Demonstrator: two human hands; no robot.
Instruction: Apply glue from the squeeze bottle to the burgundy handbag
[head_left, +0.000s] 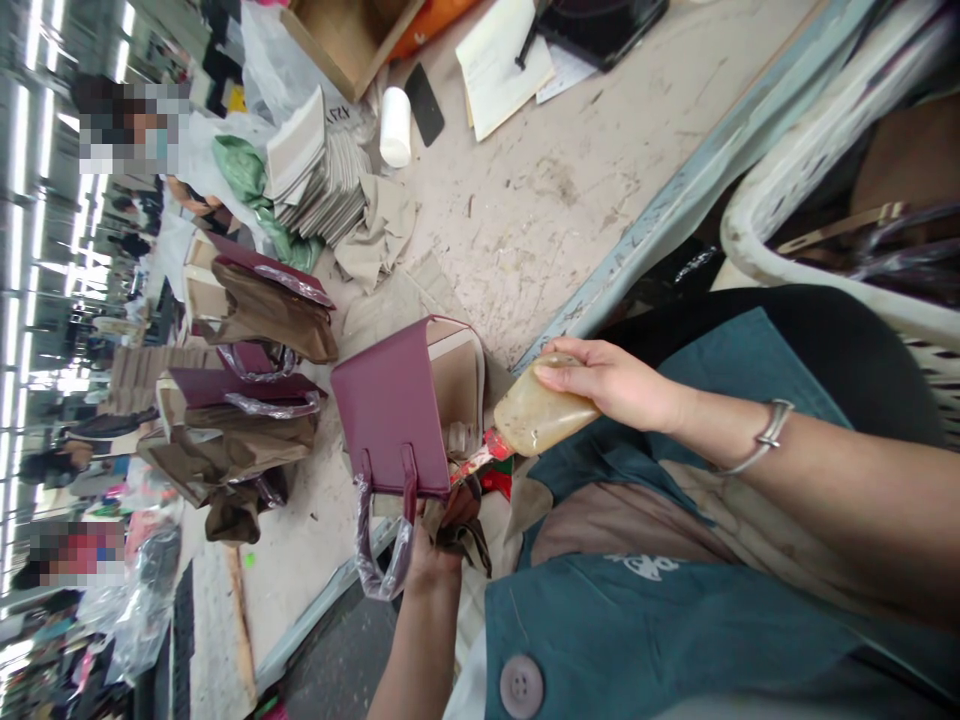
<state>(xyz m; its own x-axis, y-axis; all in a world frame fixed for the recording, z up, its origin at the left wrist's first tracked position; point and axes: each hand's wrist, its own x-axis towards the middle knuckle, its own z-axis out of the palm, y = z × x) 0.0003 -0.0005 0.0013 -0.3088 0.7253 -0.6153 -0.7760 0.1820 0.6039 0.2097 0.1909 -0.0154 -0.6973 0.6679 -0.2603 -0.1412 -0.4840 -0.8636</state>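
My right hand [615,385] is closed round a soft squeeze bottle [536,415] of yellowish liquid. The bottle's red nozzle points down at the edge of a burgundy handbag [390,410], which stands on the worn table [540,200] near its front edge. My left hand [439,550] is below the bag, by its plastic-wrapped handle [379,555]. It grips a dark crumpled cloth [461,530] right under the nozzle. A silver bracelet sits on my right wrist.
More burgundy and brown bags [255,300] lie in piles to the left. Behind them are a stack of grey pieces [315,170], a white roll [395,127] and a notebook [499,65]. A white basket [817,150] stands at the right. Other people work at the far left.
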